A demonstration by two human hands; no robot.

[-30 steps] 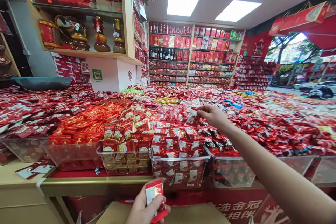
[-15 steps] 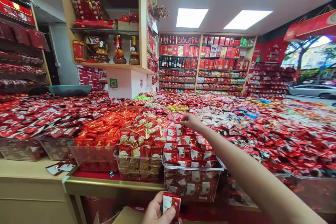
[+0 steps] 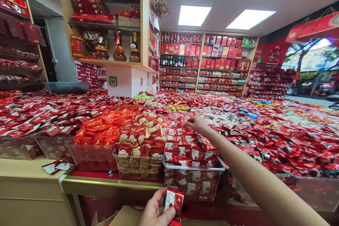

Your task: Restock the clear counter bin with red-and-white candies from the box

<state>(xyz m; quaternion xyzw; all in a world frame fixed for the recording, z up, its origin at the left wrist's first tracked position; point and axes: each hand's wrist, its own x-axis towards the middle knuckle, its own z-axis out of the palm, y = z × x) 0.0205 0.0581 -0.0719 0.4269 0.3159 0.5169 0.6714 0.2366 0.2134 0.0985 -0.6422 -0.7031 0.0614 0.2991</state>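
Head view shows the left hand (image 3: pixel 155 212) low and near, its grip closed on a small stack of red-and-white packets (image 3: pixel 173 200). The right hand (image 3: pixel 197 124) reaches far over the clear bin (image 3: pixel 193 180); its fingertips pinch at a packet on the heap (image 3: pixel 185 144), though whether they hold one is unclear. Such packets look light, crinkly and slippery; pinching flat faces or a sealed edge seems safest.
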